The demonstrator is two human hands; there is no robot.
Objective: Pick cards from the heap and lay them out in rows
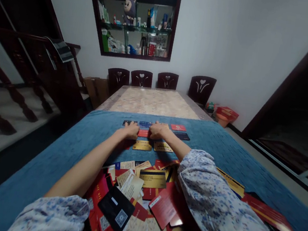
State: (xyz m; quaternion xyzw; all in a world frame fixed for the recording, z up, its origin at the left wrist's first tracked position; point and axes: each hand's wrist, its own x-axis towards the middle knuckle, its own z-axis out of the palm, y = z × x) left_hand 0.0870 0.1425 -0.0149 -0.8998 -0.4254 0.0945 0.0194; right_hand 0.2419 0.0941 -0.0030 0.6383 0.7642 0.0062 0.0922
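Observation:
My left hand point(131, 130) reaches forward over the laid-out cards, fingertips apart and touching down at a dark card point(129, 122). Beside it, my right hand point(158, 131) rests its spread fingers at the edge of a blue card point(144, 124), partly covering an orange-gold card behind it. A red card point(143, 133) lies between the two hands. Closer to me are a gold card point(142, 145) and another gold card point(163, 147). At the right end of the rows lie a red card point(178, 127) and a black card point(182, 136). Neither hand visibly lifts a card.
A heap of mixed cards, with a black QR-code card point(116, 209) and a gold striped card point(152, 179), lies under my forearms. More cards, including a red one point(270, 216), lie right. A blue cloth point(81, 139) covers the near table point(156, 101); chairs point(202, 88) stand behind.

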